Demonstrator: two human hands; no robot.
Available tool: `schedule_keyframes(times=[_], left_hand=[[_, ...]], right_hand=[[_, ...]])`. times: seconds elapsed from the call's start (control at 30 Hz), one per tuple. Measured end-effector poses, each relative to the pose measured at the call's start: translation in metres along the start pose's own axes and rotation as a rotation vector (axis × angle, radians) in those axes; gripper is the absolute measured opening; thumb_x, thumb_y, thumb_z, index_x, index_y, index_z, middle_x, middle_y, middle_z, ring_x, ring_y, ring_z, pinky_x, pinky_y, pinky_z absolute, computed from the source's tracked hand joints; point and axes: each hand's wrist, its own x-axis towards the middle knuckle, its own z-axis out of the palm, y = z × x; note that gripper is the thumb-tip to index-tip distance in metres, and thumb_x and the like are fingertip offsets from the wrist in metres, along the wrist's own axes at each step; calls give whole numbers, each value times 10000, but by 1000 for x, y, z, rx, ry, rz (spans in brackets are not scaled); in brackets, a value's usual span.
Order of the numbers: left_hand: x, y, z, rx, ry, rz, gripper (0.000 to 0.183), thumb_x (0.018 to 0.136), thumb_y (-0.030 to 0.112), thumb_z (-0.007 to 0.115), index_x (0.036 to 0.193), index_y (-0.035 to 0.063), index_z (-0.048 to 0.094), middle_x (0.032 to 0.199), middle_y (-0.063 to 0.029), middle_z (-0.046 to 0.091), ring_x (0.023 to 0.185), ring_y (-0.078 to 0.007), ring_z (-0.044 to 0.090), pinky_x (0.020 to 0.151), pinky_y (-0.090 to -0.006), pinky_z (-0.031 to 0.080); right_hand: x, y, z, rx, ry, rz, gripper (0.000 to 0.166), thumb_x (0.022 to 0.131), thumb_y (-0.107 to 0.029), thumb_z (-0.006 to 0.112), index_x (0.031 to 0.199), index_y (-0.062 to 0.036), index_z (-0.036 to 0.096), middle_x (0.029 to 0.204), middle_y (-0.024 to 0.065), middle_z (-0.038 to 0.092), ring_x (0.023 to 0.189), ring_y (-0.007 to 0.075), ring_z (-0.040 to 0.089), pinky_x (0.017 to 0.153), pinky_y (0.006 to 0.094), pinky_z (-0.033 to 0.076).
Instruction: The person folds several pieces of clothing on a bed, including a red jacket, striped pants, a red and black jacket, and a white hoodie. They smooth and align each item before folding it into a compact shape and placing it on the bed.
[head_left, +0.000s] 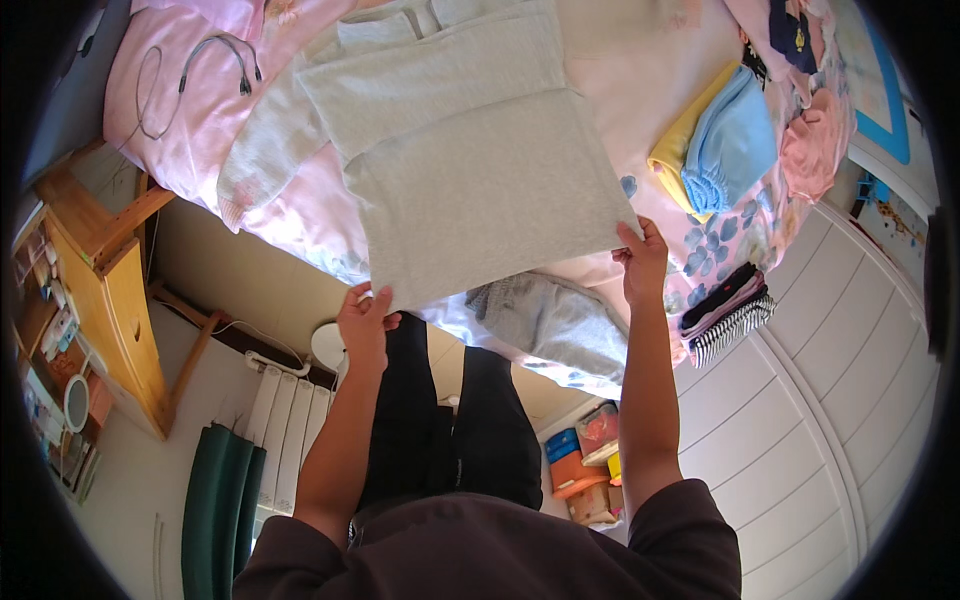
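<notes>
A light grey knit garment (480, 187), partly folded over itself, stretches in front of me above the bed. Its near left corner is pinched in my left hand (365, 322), between thumb and fingers. My right hand (643, 259) grips the near right corner. One grey sleeve (270, 150) with a ribbed cuff sticks out to the left on the pink bed sheet (315, 217). Below the garment's near edge, a darker grey garment (551, 322) lies at the bed's edge, partly covered.
Right of the grey garment lie folded blue (731, 142) and yellow (671, 154) clothes, a pink cloth (817, 142) and a stack of dark and striped clothes (727, 315). Grey cables (217, 56) rest at the upper left. A wooden desk (112, 300) stands left.
</notes>
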Motion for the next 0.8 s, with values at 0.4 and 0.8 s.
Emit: schedule_keyframes(times=[0.4,0.8], left_hand=[[153,258,23,-433,-297,320,301,975,123,625,1222,-44,576,1062,-105,646,963,-175,636,880,-307,548],[172,175,56,535,29,528,825,765,409,861,1319,-78,493,1140,-177,671,1013,-253,652,894,-347,515]], right_hand=[[135,-185,201,348,-185,-308,391,911,-91,653,1269,47,577,1055,99,640,816,206,660,697,277,512],[74,-34,176,44,-281,289,347,925,-298,720,1155,-54,633,1051,64,675,927,164,643,827,337,544]])
